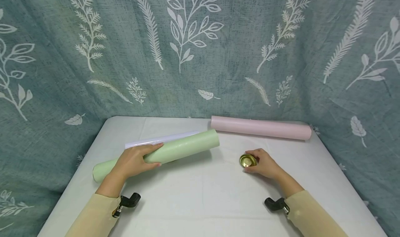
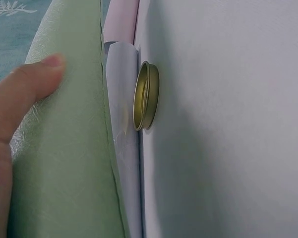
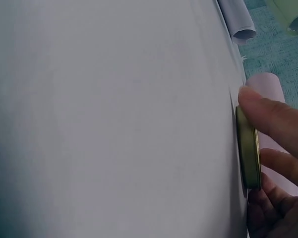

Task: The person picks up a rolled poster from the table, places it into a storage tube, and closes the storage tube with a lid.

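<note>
Head view: two bare hands over a white-covered table point(image 1: 203, 199), one busy on each side.
Left hand point(image 1: 132, 160): got a proper grip on the green roll point(image 1: 184, 147), fingers and thumb spread round its side.
Green roll: lies at a slant on the left half, its right-hand end raised above the tabletop; can't tell if the other end touches down.
Right hand point(image 1: 261, 164): pinching the small gold dish point(image 1: 248, 160) by its sides, thumb on one side and fingers on the other.
Small gold dish: right of centre, hollow side up, well apart from the rolls. Can't tell if its base touches the cloth.
Second gold dish point(image 2: 151, 96): sits just beside the pale lilac roll; the left wrist cam shows it best, since the green one mostly covers it from up top.
Pale lilac roll point(image 1: 162, 138): right behind the green one.
Pink roll point(image 1: 260, 128): back right, along the far edge.
Backdrop: blue-green leafy curtain point(image 1: 193, 87).
</note>
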Motion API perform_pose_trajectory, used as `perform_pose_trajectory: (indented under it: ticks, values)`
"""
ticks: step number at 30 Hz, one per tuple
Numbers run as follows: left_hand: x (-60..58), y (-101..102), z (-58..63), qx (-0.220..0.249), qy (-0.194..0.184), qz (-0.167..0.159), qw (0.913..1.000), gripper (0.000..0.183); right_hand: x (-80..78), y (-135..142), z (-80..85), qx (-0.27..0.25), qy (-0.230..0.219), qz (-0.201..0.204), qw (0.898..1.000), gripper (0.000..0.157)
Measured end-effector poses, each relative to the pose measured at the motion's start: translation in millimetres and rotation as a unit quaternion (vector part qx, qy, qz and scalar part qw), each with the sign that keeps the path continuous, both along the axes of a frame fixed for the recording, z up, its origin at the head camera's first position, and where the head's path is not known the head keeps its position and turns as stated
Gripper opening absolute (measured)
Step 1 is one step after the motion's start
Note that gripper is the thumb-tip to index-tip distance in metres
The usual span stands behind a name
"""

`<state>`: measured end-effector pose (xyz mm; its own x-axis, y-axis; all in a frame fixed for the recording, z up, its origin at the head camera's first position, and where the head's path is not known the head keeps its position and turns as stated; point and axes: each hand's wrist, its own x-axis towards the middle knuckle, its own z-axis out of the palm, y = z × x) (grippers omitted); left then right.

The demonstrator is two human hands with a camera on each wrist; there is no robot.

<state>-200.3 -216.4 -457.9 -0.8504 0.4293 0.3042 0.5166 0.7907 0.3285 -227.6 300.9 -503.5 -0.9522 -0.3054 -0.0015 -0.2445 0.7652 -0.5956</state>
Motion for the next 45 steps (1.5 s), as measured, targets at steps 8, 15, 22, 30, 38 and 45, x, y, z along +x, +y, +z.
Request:
perform_pose_trajectory:
  ticks: [8, 15, 22, 30, 38, 45]
  values:
    - [0.2, 0, 1.0, 0.005, -0.006, -0.001, 1.0000, 0.072, -2.9, -2, -2.5, -0.003, 0.003, -0.004, 1.000, 0.075]
    - [1.4, 1, 1.2, 0.004, -0.010, 0.000, 0.9999, 0.073, -4.4, -1, 0.5, -0.005, -0.006, -0.006, 1.000, 0.074]
    - [1.0, 1, 1.8, 0.002, -0.003, -0.004, 1.0000, 0.073, -0.4, 1, 17.4, -0.024, -0.020, -0.010, 0.999, 0.074]
    - [0.8, 1, 1.5, 0.003, -0.004, -0.006, 1.0000, 0.073, 0.0, 0, 41.4, -0.037, -0.005, -0.016, 0.999, 0.071]
    - [0.9, 2, 1.8, 0.003, 0.000, -0.006, 1.0000, 0.073, -1.2, -5, 66.9, -0.046, 0.007, -0.007, 0.999, 0.069]
    - [1.0, 3, 1.1, 0.003, 0.009, -0.013, 0.9999, 0.072, -4.1, -11, 84.5, -0.073, 0.027, 0.019, 0.997, 0.069]
